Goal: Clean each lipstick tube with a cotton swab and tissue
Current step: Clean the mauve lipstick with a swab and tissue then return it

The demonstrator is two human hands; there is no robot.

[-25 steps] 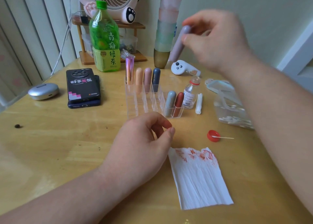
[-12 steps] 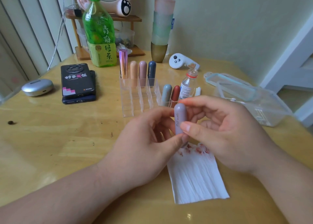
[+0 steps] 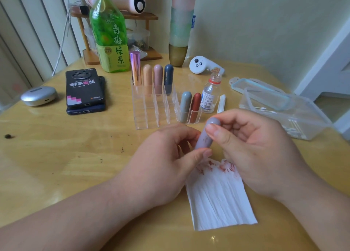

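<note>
Head view, all placed vs the clear organizer mid-table.

Lavender lipstick tube is held just in front of the organizer's right end, nearly upright w/ a slight tilt, reddish smudges on its side. Left hand pinches the lower end btwn thumb & curled fingers. Right hand pinches the upper part, thumb across the front. Tube is above the far edge of the tissue, which lies flat in front of the organizer, red stains along that far edge.

In the organizer: 4 tubes in the back row, 2 in the front-right cells; other cells bare.

Room: wide bare stretch of table in front-left of the organizer. Right side is tight: swab box w/ cotton swabs sits close to the table's rounded right edge, its lid resting on it. Far left, a silver case lies near the left edge.

Writing: green bottle behind the organizer reads 青梅绿茶. Stacked phones to the left carry stylised characters on the case, not clear enough to read. Small clear bottle just right has a label w/ print too small to read.
</note>
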